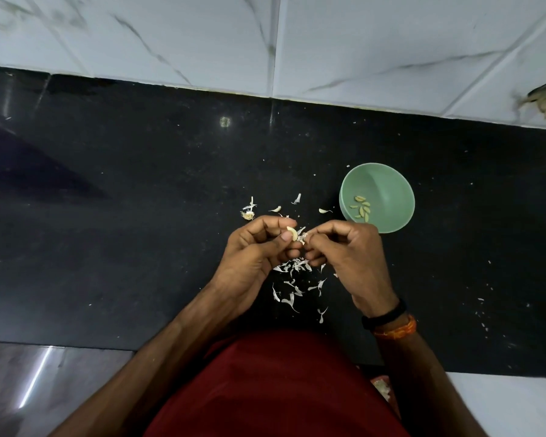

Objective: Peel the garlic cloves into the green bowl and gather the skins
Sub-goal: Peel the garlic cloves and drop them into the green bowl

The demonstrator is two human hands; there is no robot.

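Black polished stone forms the desk point(108, 216), which runs along a wall of pale marbled tile point(360, 42); the dark surface makes every pale scrap easy to see, useful for the gathering step later.

Green bowl point(388, 187) stands upright on the desk, just beyond and beside the right hand. Judgement: it is parked there so a finished clove can be dropped in with a short reach. Peeled cloves point(361, 208) lie in a small cluster on the bowl's bottom, yellowish and bare.

Left hand point(256, 247) has its fingers curled, thumb and fingertips pinching the garlic clove point(293, 232). Right hand point(347, 247) is also curled, its fingertips pinching a flap of skin at the clove's end. Both hands work low over the desk, near the body. Judgement: one hand steadies while the other pulls, so the skins fall in one place.

Loose skins point(293, 279) lie scattered on the desk beneath and between the hands, white, thin and curled; a few more skins point(278, 209) lie beyond the left hand, with a fibrous root stub point(247, 215) beside them. None are gathered yet.

Clove in hand: cream-coloured, curved, mostly bare, with papery skin attached at the end toward the right hand.
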